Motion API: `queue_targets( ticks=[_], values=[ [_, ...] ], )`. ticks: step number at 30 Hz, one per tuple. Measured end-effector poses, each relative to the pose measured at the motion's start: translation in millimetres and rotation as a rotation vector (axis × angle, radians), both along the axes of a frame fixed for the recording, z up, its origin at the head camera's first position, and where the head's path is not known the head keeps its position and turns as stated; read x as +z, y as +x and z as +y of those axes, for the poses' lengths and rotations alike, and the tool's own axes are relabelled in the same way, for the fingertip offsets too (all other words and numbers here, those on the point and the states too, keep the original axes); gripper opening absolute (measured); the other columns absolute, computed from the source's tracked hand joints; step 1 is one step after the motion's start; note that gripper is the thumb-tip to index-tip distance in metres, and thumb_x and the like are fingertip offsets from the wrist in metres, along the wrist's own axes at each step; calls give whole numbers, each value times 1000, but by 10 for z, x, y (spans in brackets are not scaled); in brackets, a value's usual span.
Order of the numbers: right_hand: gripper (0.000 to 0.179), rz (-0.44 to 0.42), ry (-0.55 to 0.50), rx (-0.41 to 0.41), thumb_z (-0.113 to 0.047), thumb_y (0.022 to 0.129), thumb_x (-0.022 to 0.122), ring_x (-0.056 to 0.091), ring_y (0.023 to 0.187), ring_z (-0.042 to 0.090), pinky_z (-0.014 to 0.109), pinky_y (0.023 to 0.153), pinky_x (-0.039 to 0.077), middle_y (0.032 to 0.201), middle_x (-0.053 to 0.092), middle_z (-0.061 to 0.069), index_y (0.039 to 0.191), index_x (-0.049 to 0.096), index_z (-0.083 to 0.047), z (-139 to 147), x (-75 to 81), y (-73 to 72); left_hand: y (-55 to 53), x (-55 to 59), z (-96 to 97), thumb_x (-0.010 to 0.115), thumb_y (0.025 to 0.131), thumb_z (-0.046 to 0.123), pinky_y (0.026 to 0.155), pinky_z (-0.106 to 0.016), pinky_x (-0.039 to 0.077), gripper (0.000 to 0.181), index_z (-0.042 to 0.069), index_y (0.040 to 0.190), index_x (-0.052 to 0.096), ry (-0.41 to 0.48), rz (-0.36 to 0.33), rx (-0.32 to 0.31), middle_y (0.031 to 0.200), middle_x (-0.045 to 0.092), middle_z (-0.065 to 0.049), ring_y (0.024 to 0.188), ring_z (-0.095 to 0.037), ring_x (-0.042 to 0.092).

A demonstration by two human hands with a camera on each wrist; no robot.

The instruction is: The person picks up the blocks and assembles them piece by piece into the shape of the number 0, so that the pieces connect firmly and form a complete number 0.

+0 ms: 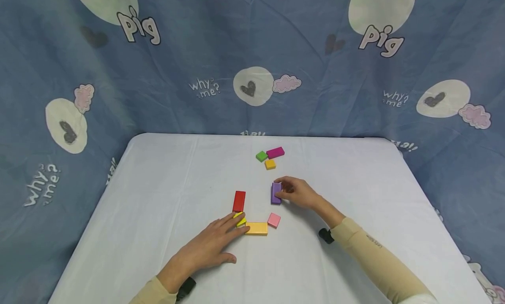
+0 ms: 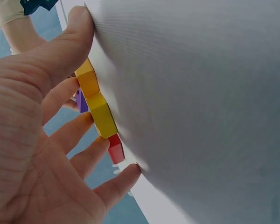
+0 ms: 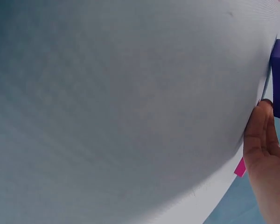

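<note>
With thumb and fingers, my right hand (image 1: 299, 193) pinches a purple rectangular block (image 1: 276, 193) at the middle of the table. My left hand (image 1: 209, 245) lies spread over the near side, its fingertips at a yellow block (image 1: 240, 219) and the left end of a light-orange rectangular block (image 1: 256, 228). A red rectangular block (image 1: 239, 201) extends away from the yellow one. In the left wrist view the orange, yellow and red blocks form a joined line behind the straight fingers. A pink square block (image 1: 274, 220) sits angled by the orange block's right end.
Farther back lie a small green block (image 1: 261, 156), a magenta rectangular block (image 1: 275, 153) and a small orange-yellow block (image 1: 270, 164), grouped closely. White cloth covers the table (image 1: 177, 172), and a blue printed curtain (image 1: 252, 41) hangs behind its far edge.
</note>
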State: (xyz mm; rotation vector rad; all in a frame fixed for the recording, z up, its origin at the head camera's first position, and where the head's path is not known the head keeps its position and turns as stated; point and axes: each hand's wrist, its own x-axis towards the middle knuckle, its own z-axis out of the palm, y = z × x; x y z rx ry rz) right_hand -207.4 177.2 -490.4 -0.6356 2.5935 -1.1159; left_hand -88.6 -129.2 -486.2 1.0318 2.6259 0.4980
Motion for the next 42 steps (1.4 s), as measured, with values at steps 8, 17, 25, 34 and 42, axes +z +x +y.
queue_targets(
  ticks=[8, 17, 25, 34, 42],
  values=[
    [34, 61, 20, -3, -11, 92, 69, 55, 89, 18, 29, 75, 50, 108, 57, 10, 124, 64, -4, -13, -1, 16, -16, 1, 1, 81, 78, 39, 110, -52, 30, 80, 20, 147, 45, 0, 5, -2, 159, 27, -5, 143, -31, 25],
    [34, 84, 24, 17, -12, 91, 71, 56, 90, 18, 30, 77, 50, 105, 61, 7, 123, 65, -3, -20, -13, 22, -18, -5, -9, 82, 78, 38, 109, -52, 31, 80, 19, 147, 45, 14, 14, -13, 159, 27, -6, 144, -31, 25],
    [36, 79, 35, 37, -12, 90, 72, 56, 93, 20, 31, 80, 50, 109, 62, 7, 124, 65, -3, -30, -16, 75, -14, -18, -7, 81, 78, 39, 110, -52, 29, 79, 20, 147, 46, 5, 1, -5, 159, 26, -5, 144, -31, 23],
    [36, 66, 48, 49, -14, 90, 72, 54, 94, 19, 31, 80, 49, 109, 62, 4, 124, 66, -6, -32, -24, 104, -4, 1, 3, 81, 78, 39, 109, -53, 30, 80, 21, 147, 45, -3, -18, 9, 159, 25, -4, 144, -30, 22],
    [36, 70, 51, 77, -15, 90, 72, 54, 97, 19, 34, 83, 48, 111, 63, 3, 124, 66, -8, -27, -45, 94, -8, -23, 1, 81, 78, 39, 110, -53, 29, 81, 22, 148, 44, -7, -13, 11, 160, 25, -4, 144, -30, 23]
  ],
)
